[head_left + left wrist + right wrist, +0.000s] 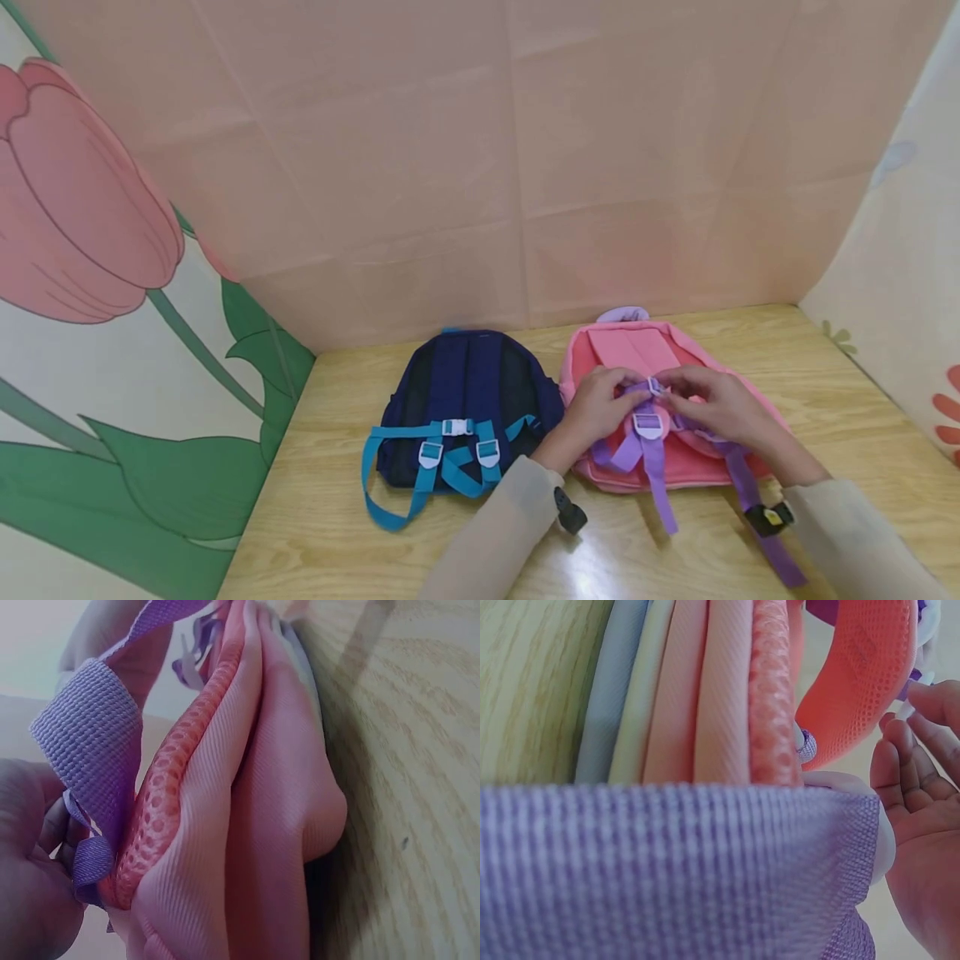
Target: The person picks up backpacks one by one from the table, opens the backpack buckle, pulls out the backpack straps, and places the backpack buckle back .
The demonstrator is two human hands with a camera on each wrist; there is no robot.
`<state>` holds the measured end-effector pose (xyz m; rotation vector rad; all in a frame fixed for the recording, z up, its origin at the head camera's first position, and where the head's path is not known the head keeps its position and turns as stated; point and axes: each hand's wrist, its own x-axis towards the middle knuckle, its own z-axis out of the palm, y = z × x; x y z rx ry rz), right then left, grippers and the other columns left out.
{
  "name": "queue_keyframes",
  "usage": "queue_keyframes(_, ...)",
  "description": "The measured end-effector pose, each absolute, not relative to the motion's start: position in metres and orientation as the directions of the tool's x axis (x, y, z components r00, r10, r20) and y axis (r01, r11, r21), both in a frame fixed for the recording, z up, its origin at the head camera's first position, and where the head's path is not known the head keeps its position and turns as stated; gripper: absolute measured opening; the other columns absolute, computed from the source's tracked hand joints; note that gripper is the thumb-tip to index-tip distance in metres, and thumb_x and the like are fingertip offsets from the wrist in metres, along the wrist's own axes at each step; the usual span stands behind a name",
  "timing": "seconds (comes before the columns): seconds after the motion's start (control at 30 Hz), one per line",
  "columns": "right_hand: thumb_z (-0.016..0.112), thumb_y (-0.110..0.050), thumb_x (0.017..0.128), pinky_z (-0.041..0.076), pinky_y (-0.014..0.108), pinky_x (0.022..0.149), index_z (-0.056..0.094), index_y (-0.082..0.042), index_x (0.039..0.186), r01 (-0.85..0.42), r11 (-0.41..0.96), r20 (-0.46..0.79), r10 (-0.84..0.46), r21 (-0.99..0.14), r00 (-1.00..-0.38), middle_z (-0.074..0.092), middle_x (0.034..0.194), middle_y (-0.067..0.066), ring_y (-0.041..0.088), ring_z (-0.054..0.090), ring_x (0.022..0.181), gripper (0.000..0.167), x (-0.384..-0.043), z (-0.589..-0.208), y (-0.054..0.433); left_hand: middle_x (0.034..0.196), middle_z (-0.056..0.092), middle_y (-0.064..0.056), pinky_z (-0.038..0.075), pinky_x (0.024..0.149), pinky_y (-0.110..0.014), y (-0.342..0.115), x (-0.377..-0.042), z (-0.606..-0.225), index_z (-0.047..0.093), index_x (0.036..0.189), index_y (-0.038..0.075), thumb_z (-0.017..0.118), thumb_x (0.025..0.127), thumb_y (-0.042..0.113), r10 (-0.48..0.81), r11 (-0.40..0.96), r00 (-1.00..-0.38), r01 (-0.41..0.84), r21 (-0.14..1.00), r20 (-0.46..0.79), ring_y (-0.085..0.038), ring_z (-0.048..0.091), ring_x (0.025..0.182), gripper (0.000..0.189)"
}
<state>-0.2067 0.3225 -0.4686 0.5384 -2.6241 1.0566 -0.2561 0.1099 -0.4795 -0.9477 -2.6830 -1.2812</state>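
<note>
A pink child's backpack lies straps-up on the table, its purple webbing straps loose over the front. Between both hands is a small white buckle on the purple chest strap. My left hand pinches the chest strap beside this buckle, thumb and fingertips close together. From the other side, my right hand pinches the buckle's right end with thumb and fingers; a bit of white shows at its fingertips. A white strap adjuster sits just below. The fingers partly hide the buckle.
To the left lies a dark blue backpack with turquoise straps and a clipped white chest buckle. The wooden table meets a pinkish-brown backdrop behind and a tulip-patterned panel at left.
</note>
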Motion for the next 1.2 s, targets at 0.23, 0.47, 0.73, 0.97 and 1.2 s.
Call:
queue_keyframes(0.23,0.079,-0.009,0.088,0.047,0.02,0.066,0.072,-0.012,0.113,-0.45,0.681,0.391,-0.253,-0.577,-0.885,0.064,0.083,-0.009,0.003,0.058,0.076,0.026,-0.209,-0.469,0.322,0.108,0.07,0.015,0.045,0.092,-0.017,0.112,-0.256,-0.481,0.073,0.116,0.021,0.071,0.095,0.034,0.505,0.461,-0.827,0.5,0.733,0.247,0.001,0.056,0.102,0.025)
queue_keyframes(0.47,0.079,-0.009,0.087,0.049,0.021,0.067,0.072,-0.011,0.113,-0.457,0.686,0.383,-0.272,-0.567,-0.883,0.065,0.085,-0.009,0.002,0.058,0.077,0.027,-0.209,-0.467,0.32,0.111,0.071,0.014,0.045,0.093,-0.016,0.112,-0.256,-0.48,0.073,0.118,0.021,0.072,0.094,0.034,0.507,0.448,-0.82,0.514,0.731,0.266,0.001,0.058,0.104,0.027)
queue_keyframes(0.73,0.079,-0.011,0.088,0.05,0.023,0.064,0.071,-0.009,0.114,-0.427,0.69,0.336,-0.273,-0.585,-0.901,0.066,0.086,-0.006,0.002,0.058,0.076,0.027,-0.209,-0.466,0.32,0.116,0.07,0.013,0.046,0.093,-0.016,0.111,-0.255,-0.48,0.072,0.121,0.022,0.071,0.095,0.035,0.526,0.445,-0.817,0.501,0.743,0.236,0.002,0.058,0.108,0.029)
queue_keyframes(0.97,0.078,-0.01,0.089,0.051,0.021,0.067,0.069,-0.007,0.115,-0.406,0.676,0.306,-0.27,-0.615,-0.913,0.067,0.09,-0.003,0.003,0.059,0.079,0.028,-0.209,-0.47,0.322,0.113,0.065,0.015,0.044,0.09,-0.017,0.105,-0.257,-0.478,0.068,0.127,0.026,0.075,0.092,0.034,0.563,0.481,-0.807,0.495,0.724,0.178,-0.001,0.05,0.107,0.036)
queue_keyframes(1.2,0.078,-0.006,0.088,0.049,0.02,0.065,0.069,-0.007,0.115,-0.405,0.649,0.321,-0.251,-0.644,-0.913,0.067,0.09,-0.003,0.004,0.059,0.078,0.028,-0.209,-0.473,0.322,0.104,0.065,0.019,0.04,0.079,-0.015,0.102,-0.258,-0.476,0.073,0.121,0.029,0.073,0.094,0.039,0.564,0.537,-0.809,0.513,0.669,0.167,0.0,0.046,0.095,0.029)
